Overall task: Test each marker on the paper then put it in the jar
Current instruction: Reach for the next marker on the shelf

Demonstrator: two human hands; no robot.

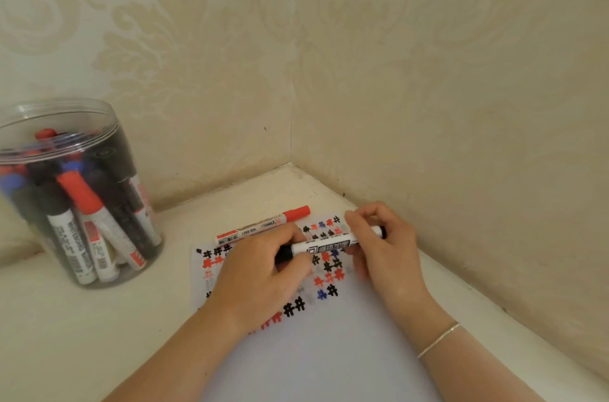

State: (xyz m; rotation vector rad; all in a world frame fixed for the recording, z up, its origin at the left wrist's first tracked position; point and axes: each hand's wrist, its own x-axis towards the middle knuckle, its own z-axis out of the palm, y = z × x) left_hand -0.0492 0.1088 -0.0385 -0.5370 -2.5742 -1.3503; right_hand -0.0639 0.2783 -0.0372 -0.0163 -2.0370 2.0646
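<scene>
Above paper [329,352]: left hand [263,273] grips black marker [329,246] cap end, right hand [384,246] pinches barrel. Red marker [263,225] behind.

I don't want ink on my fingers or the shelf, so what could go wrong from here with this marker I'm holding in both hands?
1. The left hand grips the black cap end of the black marker while the right hand holds the barrel; a sudden pull could smear ink on fingers.
2. The red marker lies loose at the edge of the paper and could roll if nudged.
</scene>
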